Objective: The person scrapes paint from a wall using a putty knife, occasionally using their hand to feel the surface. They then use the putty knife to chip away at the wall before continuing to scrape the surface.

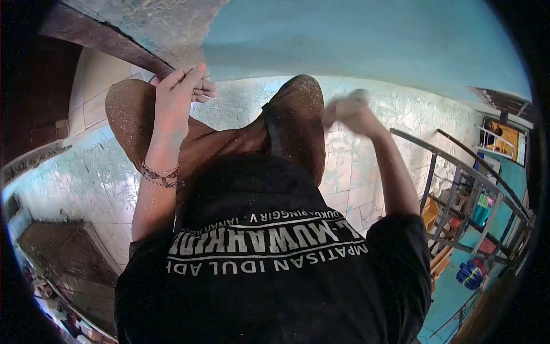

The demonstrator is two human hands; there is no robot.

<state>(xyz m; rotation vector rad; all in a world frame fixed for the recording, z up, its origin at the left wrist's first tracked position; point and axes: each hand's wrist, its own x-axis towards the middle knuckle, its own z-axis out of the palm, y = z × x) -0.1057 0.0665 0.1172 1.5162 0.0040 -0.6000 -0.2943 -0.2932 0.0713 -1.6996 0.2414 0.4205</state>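
Observation:
My left hand (pixel 179 94) is raised over my left knee, palm turned inward and fingers loosely bent with gaps between them. Nothing shows in it, and pale dust coats the hand and forearm. A bracelet (pixel 162 175) circles that wrist. On the other side, my right hand (pixel 352 113) is beside my right knee, smeared by motion. A greyish blur (pixel 360 94) shows at its top; I cannot tell whether it is a held thing or part of the hand. My crossed legs (pixel 229 140) in brown trousers are speckled with white dust.
A turquoise wall (pixel 366 40) rises in front of me, with a bare plaster patch (pixel 166 26) at left. Worn pale tiles (pixel 355 166) surround me. A dark metal frame (pixel 452 160) stands at right, near a blue bundle (pixel 471 274). A brown mat (pixel 69 264) lies at left.

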